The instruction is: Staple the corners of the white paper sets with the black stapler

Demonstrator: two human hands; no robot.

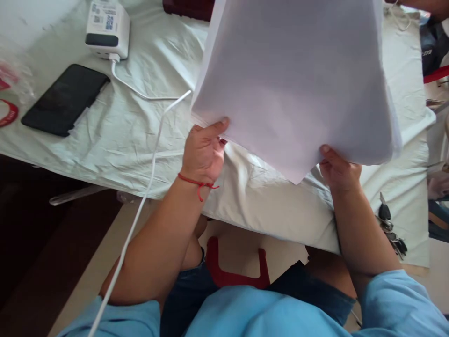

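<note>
A large pale lilac-white sheet, perhaps a stack of thin paper or fabric, is held up in front of me above the table. My left hand, with a red string bracelet at the wrist, pinches its lower left edge with the thumb on top. On the lower right edge, my right hand grips with the thumb over the front and the fingers mostly hidden. Between the hands the bottom edge sags to a point. The sheet's top runs out of view.
A pale green cloth covers the table. On its left lie a black smartphone and a white charger block with a white cable running toward me. Keys rest at the right. Part of another person's arm shows top right.
</note>
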